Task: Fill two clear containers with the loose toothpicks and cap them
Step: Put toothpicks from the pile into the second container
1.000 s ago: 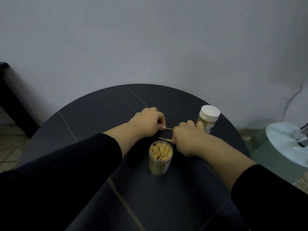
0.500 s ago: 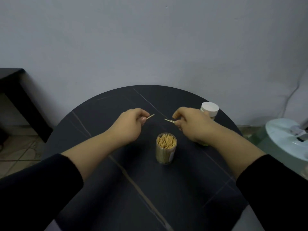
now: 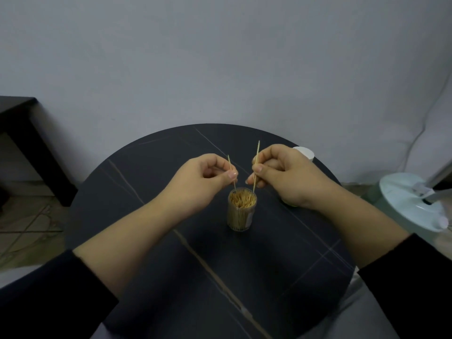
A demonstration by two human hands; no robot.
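Observation:
An uncapped clear container [image 3: 241, 211] full of toothpicks stands upright in the middle of the round dark table [image 3: 171, 277]. Just above its left rim my left hand [image 3: 203, 179] pinches one toothpick [image 3: 231, 171] nearly upright, tip down at the opening. Above the right rim my right hand [image 3: 281, 174] pinches another toothpick [image 3: 256, 165], also pointing down into the opening. A second container with a white cap [image 3: 304, 152] stands behind my right hand, mostly hidden by it.
A pale green round stool or stand base [image 3: 413, 204] sits right of the table. A dark piece of furniture [image 3: 22, 133] stands at the left by the wall. A cable [image 3: 420, 133] runs down the wall at the right.
Both hands lifted off the tabletop with one toothpick each, turned the toothpicks from flat to upright, and brought them over the open container.

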